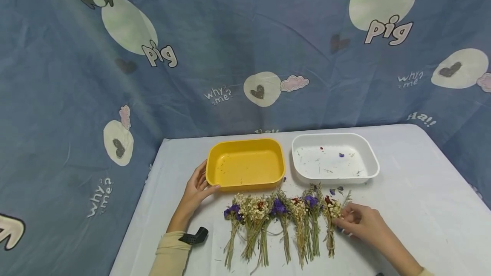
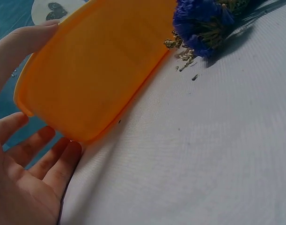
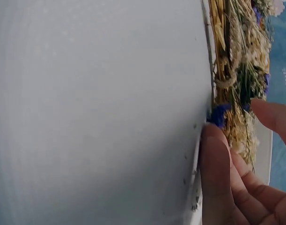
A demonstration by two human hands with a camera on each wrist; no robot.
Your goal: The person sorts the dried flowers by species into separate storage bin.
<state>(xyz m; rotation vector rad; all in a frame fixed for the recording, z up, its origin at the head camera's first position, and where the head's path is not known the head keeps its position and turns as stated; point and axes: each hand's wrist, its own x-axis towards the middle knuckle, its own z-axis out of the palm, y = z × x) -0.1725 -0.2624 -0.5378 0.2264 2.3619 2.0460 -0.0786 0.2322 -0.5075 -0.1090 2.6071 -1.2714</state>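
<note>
My left hand (image 1: 195, 186) rests against the left end of a yellow plastic tray (image 1: 245, 185), its thumb at the near corner and its fingers along the side. In the left wrist view, those fingers (image 2: 63, 164) are loosely spread and touch the tray's edge. My right hand (image 1: 362, 220) is beside the rightmost dried flower bunch (image 1: 330, 229), fingertips at its blossoms. The right wrist view has the thumb (image 3: 215, 150) close to that bunch, with a gap between thumb and forefinger. Several other dried bunches (image 1: 253, 212), with purple, cream and red blossoms, lie in a row to the left.
A white tray (image 1: 333, 180) with loose petals and stem bits stands right of the yellow one. Fallen petals (image 1: 340, 188) lie between it and the bunches. A white cloth (image 1: 414, 173) covers the table, and a blue printed curtain (image 1: 215, 54) hangs behind.
</note>
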